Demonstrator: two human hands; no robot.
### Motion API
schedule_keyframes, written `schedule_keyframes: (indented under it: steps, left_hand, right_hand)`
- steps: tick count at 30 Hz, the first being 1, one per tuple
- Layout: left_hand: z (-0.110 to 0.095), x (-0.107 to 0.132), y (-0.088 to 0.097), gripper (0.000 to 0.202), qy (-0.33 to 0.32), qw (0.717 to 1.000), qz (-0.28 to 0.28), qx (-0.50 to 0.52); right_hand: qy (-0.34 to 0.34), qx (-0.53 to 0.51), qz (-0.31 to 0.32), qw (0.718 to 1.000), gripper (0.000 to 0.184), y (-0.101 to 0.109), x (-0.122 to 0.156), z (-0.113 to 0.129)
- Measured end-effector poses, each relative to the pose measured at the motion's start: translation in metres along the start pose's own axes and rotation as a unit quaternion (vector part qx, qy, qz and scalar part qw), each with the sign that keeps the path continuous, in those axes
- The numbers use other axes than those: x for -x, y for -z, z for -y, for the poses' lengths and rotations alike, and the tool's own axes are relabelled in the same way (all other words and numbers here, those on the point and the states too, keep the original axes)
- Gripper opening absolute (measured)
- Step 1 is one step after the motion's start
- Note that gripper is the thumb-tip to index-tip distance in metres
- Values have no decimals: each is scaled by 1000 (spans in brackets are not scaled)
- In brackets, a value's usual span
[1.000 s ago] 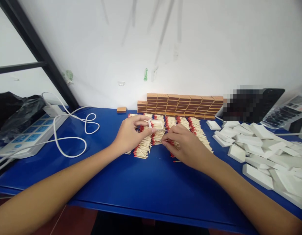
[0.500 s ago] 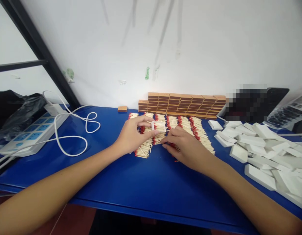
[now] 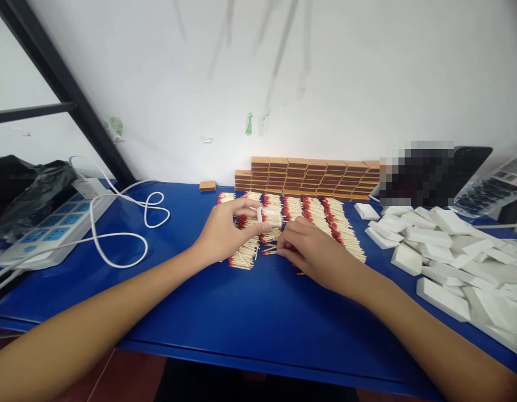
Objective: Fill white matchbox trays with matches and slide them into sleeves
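My left hand [image 3: 225, 231] pinches a small white matchbox tray [image 3: 270, 216] just above rows of red-tipped matches [image 3: 321, 220] lying on the blue table [image 3: 225, 307]. My right hand [image 3: 315, 251] rests on the matches beside it, fingers curled and pinched on a few matches near the tray. The fingertips partly hide what they hold.
Brown matchbox sleeves [image 3: 312, 178] are stacked against the white wall, with one lone sleeve [image 3: 207, 186] to their left. A heap of white trays [image 3: 446, 251] fills the right side. A power strip [image 3: 53, 226] and looped white cable [image 3: 128, 229] lie at left beside a black bag [image 3: 28, 187].
My right hand has drawn slightly toward me and left along the matches, gathering a few. My left hand with the tray has hardly moved.
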State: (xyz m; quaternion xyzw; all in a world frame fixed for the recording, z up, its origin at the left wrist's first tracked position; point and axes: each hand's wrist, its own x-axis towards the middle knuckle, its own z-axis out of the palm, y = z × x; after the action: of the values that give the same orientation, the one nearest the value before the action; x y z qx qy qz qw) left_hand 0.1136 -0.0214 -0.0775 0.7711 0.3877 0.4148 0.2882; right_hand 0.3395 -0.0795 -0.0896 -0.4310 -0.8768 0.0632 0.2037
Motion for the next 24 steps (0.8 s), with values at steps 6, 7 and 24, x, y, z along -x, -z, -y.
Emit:
schedule_keyframes:
  steps: [6,7,24]
  left_hand:
    - [4,-3,1,40,2,1000,-11,-1]
    - [5,-3,1,41,2,1000,-12,-1]
    - [5,-3,1,41,-10,1000,-5,-3]
  right_hand:
    - [-12,-15,19,1000,18,5,1,8]
    - [-13,-19,17,1000,17,5,1,9]
    - [-5,-33,8,999,15,1,0,9]
